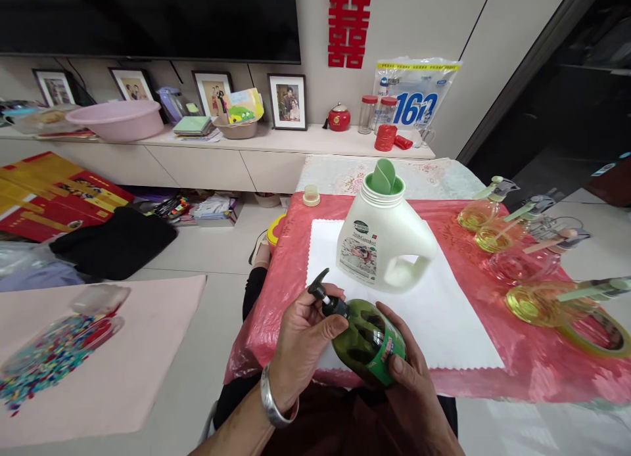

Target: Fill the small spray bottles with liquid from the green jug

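The green bottle point(365, 341) is suspended between your two hands over the near edge of the table, in front of the white jug. Its long axis lies diagonally: the pump point(337, 307) end is directed to the upper left, the base to the lower right, toward your right palm. The nozzle point(320, 280) points away from you, curving up and rightward.

Your left hand point(303, 331) pinches the black pump collar between thumb and fingers. Your right hand point(417, 367) wraps the body, thumb on the label side, fingers behind the far flank; their full contact is hidden.

The step in hand appears to be working the collar at the bottle's neck. The next move likely calls for a firm right-hand hold while the left turns the collar.

Beyond the bottle, the white jug point(372, 226) stands upright and uncapped on the white mat point(458, 334). Clear pump bottles point(542, 303) line the right side of the red-covered table point(276, 311)
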Motion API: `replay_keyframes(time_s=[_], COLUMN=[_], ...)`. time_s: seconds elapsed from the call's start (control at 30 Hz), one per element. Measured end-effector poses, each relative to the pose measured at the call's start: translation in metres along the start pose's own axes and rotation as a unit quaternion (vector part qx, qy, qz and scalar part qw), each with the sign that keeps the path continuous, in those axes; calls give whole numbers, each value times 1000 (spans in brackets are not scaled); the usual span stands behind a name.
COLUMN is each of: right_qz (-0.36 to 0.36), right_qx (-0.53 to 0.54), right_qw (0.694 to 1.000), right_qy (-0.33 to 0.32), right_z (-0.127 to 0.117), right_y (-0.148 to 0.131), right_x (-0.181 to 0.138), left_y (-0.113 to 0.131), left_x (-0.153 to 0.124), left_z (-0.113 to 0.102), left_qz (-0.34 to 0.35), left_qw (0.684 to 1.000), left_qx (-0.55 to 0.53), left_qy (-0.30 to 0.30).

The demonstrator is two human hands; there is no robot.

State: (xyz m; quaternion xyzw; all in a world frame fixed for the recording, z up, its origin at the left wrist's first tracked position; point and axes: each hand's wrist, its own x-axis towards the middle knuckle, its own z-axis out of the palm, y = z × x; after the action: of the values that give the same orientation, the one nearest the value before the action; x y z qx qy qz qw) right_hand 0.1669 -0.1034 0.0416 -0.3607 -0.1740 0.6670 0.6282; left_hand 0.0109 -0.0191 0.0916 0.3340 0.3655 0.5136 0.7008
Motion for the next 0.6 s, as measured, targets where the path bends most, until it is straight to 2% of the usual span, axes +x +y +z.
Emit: replay_keyframes(time_s=[0.17,0.33,0.43,0.53,0.6], right_qz=[15,56,89,132,138], right_qx=[24,74,101,100,85], right_qw=[1000,996,991,985,985], right_qy=[-9,-7,-27,-52,-52], right_z=[5,14,16,15,14], right_y=[-6,-9,-6,-3,-1], right_x=[2,3,4,6,8], left_y=[6,16,24,28,28], left_x=[3,4,3,3,3], left_z=[-5,-11,-10,-9,-9], left_qz=[-11,9,-1,-22,-15], left_qw=[1000,992,983,978,978], left_qx=[9,32,46,45,48], left_qy=[-20,-120,-176,-203,-201])
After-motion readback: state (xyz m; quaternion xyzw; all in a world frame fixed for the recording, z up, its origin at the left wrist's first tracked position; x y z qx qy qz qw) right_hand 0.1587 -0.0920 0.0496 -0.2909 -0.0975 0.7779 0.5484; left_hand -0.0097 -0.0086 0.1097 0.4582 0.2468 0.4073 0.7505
